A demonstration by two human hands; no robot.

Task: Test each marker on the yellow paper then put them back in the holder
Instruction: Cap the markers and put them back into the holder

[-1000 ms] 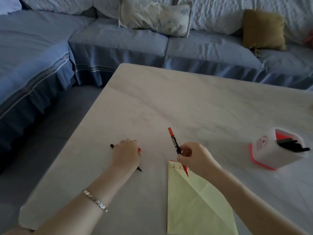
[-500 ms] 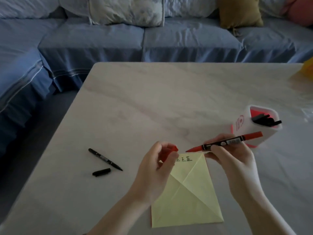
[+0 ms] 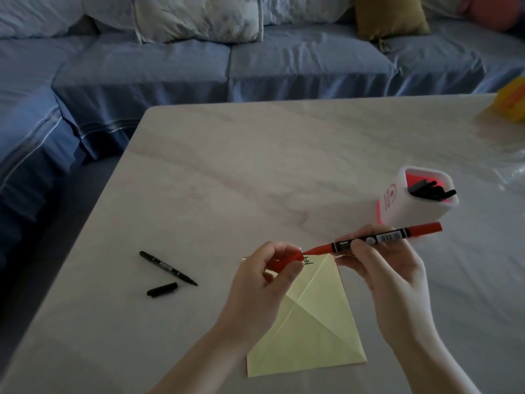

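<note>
My right hand grips a red marker held almost level above the top of the yellow paper. Its tip points left into a red cap that my left hand pinches. The creased yellow paper lies on the table with black marks near its top edge. A white holder with a red inside stands to the right, with several black markers in it. An uncapped black marker and its black cap lie on the table to the left.
The pale marble table ends at its left edge over dark floor. A blue sofa with cushions wraps the far and left sides. A yellow object and clear plastic sit at the far right.
My left hand left the black marker on the table and came across with the red cap. My right hand lifted the red marker off the paper, turned it level and brought its tip to the cap.
</note>
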